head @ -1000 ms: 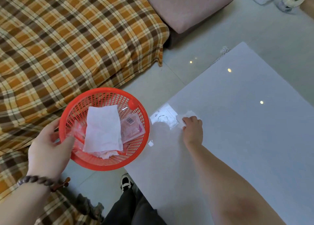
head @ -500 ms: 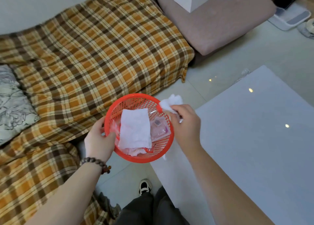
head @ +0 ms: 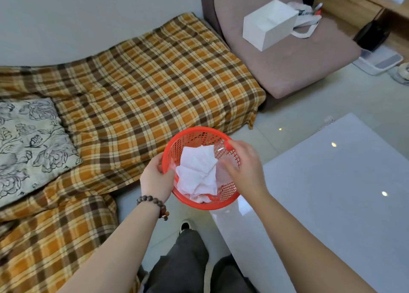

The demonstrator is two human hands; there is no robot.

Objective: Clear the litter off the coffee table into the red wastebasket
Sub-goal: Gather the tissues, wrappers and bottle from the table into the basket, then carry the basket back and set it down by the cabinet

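My left hand [head: 157, 178] grips the left rim of the red wastebasket [head: 194, 132], a round mesh basket held in the air beside the coffee table's left corner. White crumpled tissues [head: 198, 171] fill its inside. Hovering over the basket's right half is my right hand [head: 242, 166], its fingers spread and nothing visible in them. The glossy white coffee table [head: 332, 193] stretches to the right, and the part in view shows only light reflections.
A plaid-covered sofa [head: 132, 82] with a floral cushion [head: 28, 142] lies to the left. A mauve seat [head: 287, 55] behind carries a white box [head: 269, 24]. My legs and a shoe [head: 186, 226] are below, between sofa and table.
My right hand picked a white tissue off the table, carried it left to the basket and let it go inside. The camera view tilted up and back.
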